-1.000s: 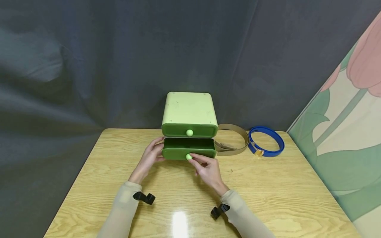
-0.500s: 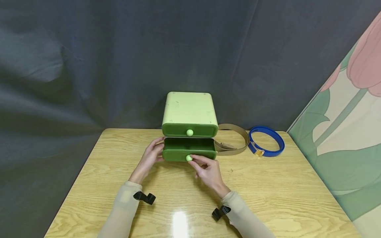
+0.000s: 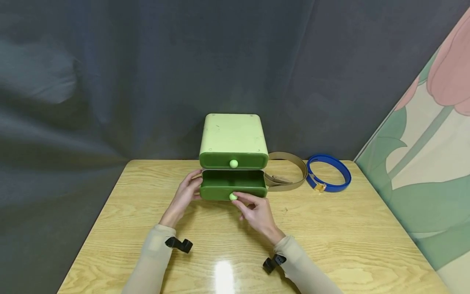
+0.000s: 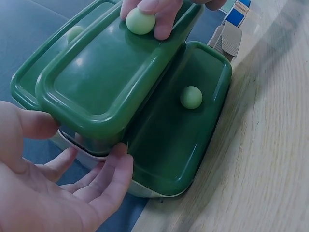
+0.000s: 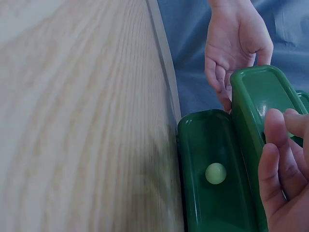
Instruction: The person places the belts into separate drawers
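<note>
A light green cabinet [image 3: 234,132] with dark green drawers stands at the table's back edge. Its middle drawer [image 3: 216,193] is pulled partway out, and the part of its inside that shows holds nothing. My right hand [image 3: 258,214] pinches that drawer's round pale knob [image 3: 233,196] between thumb and fingers. My left hand [image 3: 182,197] rests against the cabinet's left side, its fingers extended and fingertips beside the pulled-out drawer. Above, the top drawer [image 3: 216,160] is closed. A closed bottom drawer [image 4: 164,145] shows in both wrist views; the head view hides it.
To the right of the cabinet lies a coiled tan belt [image 3: 288,187], partly behind it. Beside that is a coiled blue belt [image 3: 335,188] with a gold buckle. A dark curtain [image 3: 235,57] hangs behind the wooden table [image 3: 330,237].
The middle drawer has slid slightly farther out toward me, with my right hand drawing back along with its knob. My left hand stays against the cabinet's side.
</note>
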`<state>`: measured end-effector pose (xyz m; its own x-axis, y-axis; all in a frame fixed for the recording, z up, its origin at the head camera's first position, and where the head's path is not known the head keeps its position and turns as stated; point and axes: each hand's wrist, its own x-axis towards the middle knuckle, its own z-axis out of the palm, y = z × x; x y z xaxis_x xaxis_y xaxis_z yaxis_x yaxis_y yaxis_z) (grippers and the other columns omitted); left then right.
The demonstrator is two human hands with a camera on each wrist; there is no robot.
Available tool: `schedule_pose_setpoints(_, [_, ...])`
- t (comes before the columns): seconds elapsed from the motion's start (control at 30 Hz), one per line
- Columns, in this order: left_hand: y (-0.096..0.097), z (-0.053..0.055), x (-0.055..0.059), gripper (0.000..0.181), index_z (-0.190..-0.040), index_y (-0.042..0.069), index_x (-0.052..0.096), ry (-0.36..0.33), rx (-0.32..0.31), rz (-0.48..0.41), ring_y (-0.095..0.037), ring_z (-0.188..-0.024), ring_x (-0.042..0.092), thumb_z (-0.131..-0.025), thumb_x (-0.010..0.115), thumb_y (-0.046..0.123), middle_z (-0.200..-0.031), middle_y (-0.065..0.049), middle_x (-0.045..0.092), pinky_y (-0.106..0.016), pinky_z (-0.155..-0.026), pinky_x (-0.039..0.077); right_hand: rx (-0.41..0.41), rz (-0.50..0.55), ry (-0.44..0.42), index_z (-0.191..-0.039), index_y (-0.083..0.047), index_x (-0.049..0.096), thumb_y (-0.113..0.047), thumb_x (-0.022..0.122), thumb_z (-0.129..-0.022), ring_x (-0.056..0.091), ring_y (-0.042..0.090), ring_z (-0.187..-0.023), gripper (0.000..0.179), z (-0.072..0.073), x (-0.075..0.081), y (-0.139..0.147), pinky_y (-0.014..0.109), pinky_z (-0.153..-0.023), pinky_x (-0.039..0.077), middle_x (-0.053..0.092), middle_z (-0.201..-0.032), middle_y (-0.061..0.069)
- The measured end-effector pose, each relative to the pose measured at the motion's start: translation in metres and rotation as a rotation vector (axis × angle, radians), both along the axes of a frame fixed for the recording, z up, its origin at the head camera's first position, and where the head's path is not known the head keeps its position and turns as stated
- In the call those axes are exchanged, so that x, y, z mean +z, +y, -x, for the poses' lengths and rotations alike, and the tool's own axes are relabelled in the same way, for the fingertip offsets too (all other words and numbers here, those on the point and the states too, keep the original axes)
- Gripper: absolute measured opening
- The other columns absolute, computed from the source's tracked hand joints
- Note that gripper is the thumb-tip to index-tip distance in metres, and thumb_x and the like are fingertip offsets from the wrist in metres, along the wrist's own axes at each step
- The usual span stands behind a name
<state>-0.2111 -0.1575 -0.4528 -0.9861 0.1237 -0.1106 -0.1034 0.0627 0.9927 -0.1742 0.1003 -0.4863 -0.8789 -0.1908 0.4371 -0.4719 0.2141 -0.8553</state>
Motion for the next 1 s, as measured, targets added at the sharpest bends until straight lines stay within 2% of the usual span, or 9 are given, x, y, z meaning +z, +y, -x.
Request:
schedule_pose_setpoints(0.17, [0.001, 0.0, 0.0, 0.056, -0.167, 0.009, 0.032, -0.005, -0.004, -0.001, -0.031, -0.131, 0.064, -0.115, 0.044, 0.027, -0.162, -0.022, 0.047, -0.033, -0.095, 0.056, 0.013, 0.002, -0.008, -0.119, -0.002, 0.081, -0.002, 0.081, -0.093, 0.066, 0.027, -0.044, 0.026, -0.005, 0.0, 0.001, 0.023, -0.04, 0.05, 0.082, -0.102, 0.019])
schedule_pose_setpoints(0.57, [0.001, 0.001, 0.0, 0.055, -0.166, 0.011, 0.033, -0.016, 0.001, 0.008, -0.031, -0.13, 0.066, -0.115, 0.044, 0.028, -0.162, -0.021, 0.047, -0.035, -0.099, 0.056, 0.032, 0.001, 0.006, -0.116, 0.0, 0.081, -0.004, 0.081, -0.094, 0.064, 0.034, -0.044, 0.022, -0.015, 0.003, 0.003, 0.021, -0.041, 0.05, 0.082, -0.099, 0.02])
schedule_pose_setpoints(0.87, [0.002, 0.001, 0.0, 0.056, -0.167, 0.011, 0.033, -0.02, 0.009, 0.008, -0.037, -0.136, 0.062, -0.115, 0.045, 0.028, -0.162, -0.021, 0.047, -0.042, -0.108, 0.052, 0.043, -0.027, 0.017, -0.116, -0.003, 0.082, -0.006, 0.08, -0.095, 0.064, 0.03, -0.044, 0.022, -0.025, 0.003, 0.004, 0.022, -0.042, 0.051, 0.083, -0.097, 0.016])
schedule_pose_setpoints(1.0, [0.002, 0.001, 0.0, 0.056, -0.167, 0.011, 0.033, -0.027, 0.021, 0.003, -0.037, -0.136, 0.062, -0.115, 0.045, 0.027, -0.162, -0.021, 0.047, -0.041, -0.107, 0.052, 0.038, -0.037, 0.021, -0.117, -0.004, 0.082, -0.007, 0.08, -0.096, 0.064, 0.027, -0.044, 0.022, -0.03, 0.003, 0.004, 0.021, -0.042, 0.051, 0.083, -0.096, 0.014])
